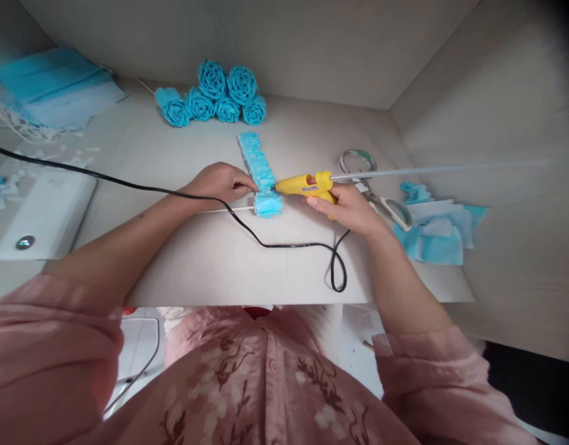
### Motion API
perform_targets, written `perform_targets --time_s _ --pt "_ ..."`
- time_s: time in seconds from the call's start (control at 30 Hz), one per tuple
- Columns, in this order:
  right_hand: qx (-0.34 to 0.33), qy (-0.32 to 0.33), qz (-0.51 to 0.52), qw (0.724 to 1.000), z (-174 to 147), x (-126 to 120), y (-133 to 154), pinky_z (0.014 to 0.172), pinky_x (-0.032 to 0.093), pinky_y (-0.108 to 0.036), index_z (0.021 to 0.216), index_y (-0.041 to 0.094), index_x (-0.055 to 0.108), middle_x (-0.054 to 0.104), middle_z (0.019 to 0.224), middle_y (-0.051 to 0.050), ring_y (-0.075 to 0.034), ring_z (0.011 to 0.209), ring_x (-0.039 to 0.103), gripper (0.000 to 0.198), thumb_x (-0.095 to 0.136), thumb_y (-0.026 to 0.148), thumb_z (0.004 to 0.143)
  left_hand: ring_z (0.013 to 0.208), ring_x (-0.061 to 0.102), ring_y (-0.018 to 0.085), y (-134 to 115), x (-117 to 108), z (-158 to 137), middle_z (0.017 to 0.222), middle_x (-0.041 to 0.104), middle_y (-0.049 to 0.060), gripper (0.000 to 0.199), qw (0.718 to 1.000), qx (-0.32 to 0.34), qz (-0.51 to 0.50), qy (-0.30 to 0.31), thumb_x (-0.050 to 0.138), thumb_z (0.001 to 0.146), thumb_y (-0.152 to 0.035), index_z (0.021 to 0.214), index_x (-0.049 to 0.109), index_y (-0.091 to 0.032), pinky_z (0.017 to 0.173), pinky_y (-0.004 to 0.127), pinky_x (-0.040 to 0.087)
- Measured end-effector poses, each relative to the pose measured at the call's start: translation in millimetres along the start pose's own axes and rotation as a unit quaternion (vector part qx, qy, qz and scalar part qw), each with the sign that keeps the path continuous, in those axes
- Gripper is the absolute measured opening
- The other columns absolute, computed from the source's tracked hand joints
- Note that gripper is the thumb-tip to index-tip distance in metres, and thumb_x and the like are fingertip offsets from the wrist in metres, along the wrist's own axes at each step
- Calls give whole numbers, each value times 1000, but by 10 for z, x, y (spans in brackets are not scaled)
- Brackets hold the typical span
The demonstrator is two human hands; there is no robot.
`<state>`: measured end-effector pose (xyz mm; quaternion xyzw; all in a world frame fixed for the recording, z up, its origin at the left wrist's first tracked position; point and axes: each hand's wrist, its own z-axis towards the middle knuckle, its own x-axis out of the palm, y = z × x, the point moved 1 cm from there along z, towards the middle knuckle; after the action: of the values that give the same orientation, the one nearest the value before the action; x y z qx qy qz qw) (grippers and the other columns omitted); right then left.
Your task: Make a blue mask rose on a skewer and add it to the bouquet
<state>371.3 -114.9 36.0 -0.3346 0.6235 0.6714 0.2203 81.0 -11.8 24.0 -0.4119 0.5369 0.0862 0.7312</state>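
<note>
At the bottom of the frame, 2 pink sleeves (52,346) reach over the near edge of the tabletop (289,278). In from that edge, 1 black cable (294,246) crosses over the left forearm and loops on its way to the yellow glue gun (303,184), apparently leaving slack for it. Left of the frame lies 1 white device (52,207).

At the centre, 1 thin stick (229,210) runs into the folded near end of 1 pale blue strip (257,161), which lies lengthwise away from the person. The left hand (217,182) has its fingertips together at the strip's left edge, probably to steady it; whether they clamp or only press, I cannot tell. The right hand (349,207) has its fingers clamped on the gun's handle, the nozzle directed at the strip just beyond the folded end, presumably to place glue there. 1 clear glue stick (433,170) juts from the gun's rear.

To the right are scissors (398,211), likely set within reach, and blue and white scraps (440,232), too overlapped to count.

Farther up, 6 blue roses (212,79) are grouped, 4 below and 2 above, seemingly parked out of the way. Upper left sits a stack of blue and white sheets (57,74).
</note>
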Motion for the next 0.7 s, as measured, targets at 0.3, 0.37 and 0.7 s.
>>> perform_targets --time_s 0.3,0.37,0.7 --pt "-13 -2 21 1000 13 40 17 59 35 -28 102 15 78 62 74 -2 -15 65 50 59 61 71 89 84 73 15 13 9 7 101 84 0 32 1000 12 -3 -9 58 89 -19 105 86 -23 71 21 46" --pt "-23 -5 25 999 18 55 23 60 34 -28 103 14 78 61 73 -2 -15 65 48 60 61 71 89 83 73 14 9 10 4 100 84 1 33 1000 17 -1 -12 58 89 -20 105 86 -23 69 21 45" --pt "-13 -22 56 998 23 90 28 60 34 -29 98 15 75 61 74 -2 -15 64 48 62 62 74 86 81 70 15 42 -4 19 95 82 4 29 988 -50 -141 -36 63 90 -30 104 84 -16 73 20 50"
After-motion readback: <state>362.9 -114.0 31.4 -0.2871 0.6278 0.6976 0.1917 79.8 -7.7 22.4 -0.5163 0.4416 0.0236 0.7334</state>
